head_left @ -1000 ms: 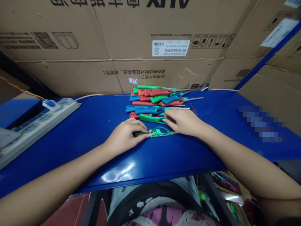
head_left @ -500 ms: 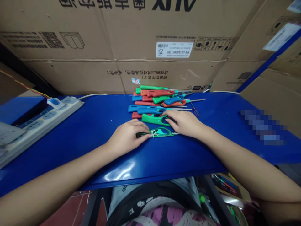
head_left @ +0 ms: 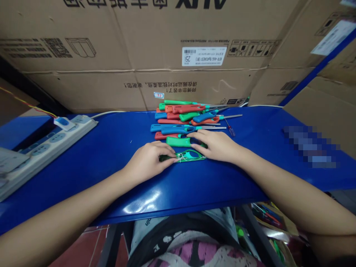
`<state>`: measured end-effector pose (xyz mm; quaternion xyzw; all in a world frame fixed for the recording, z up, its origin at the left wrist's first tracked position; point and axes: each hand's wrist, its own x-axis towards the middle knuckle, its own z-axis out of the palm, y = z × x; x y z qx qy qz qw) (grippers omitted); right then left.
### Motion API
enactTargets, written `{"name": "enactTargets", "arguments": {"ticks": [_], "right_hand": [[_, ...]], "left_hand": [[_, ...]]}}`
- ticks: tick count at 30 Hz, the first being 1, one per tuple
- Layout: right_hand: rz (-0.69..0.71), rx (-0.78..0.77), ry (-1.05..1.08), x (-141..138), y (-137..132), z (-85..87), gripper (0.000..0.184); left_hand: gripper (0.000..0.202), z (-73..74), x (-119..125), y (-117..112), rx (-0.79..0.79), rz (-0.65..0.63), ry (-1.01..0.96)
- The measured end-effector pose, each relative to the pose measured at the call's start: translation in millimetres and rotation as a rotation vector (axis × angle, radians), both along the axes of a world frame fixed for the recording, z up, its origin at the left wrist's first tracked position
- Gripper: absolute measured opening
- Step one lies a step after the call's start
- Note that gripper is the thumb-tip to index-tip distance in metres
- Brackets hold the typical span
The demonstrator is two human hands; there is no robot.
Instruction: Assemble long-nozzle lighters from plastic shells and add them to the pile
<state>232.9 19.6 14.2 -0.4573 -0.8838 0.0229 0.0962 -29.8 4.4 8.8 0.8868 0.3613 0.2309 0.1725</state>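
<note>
A green lighter body with its cover off and wires showing lies on the blue table. My left hand rests on the table with curled fingers pressing down on the body's left end. My right hand lies over its right end, fingers reaching left onto another green lighter just behind it. Farther back sits a pile of long-nosed lighters in blue, red and green, their metal tips pointing right.
A white power strip with a blue plug lies at the left of the table. Large cardboard boxes wall off the back. A small red screwdriver lies right of the pile. The near table edge runs just above my lap.
My right hand has slid a little left over the open lighter's tip, and the green lighter behind it has shifted left. My left hand stays in place.
</note>
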Motion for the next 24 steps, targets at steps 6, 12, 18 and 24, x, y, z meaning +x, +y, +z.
{"name": "enactTargets", "arguments": {"ticks": [6, 12, 18, 24], "right_hand": [[0.017, 0.029, 0.009, 0.4, 1.2, -0.9, 0.046], [0.000, 0.010, 0.050, -1.5, 2.0, -0.3, 0.044], [0.025, 0.046, 0.046, -1.3, 1.8, -1.4, 0.042], [0.048, 0.063, 0.064, 3.3, 7.0, 0.0, 0.044]], "left_hand": [[0.014, 0.9, 0.1, -2.6, 0.032, -0.016, 0.013], [0.013, 2.4, -0.3, -5.9, 0.078, 0.000, 0.127], [0.014, 3.8, 0.9, -8.2, 0.074, 0.021, 0.144], [0.015, 6.8, -1.9, -8.7, 0.052, -0.004, 0.097]]}}
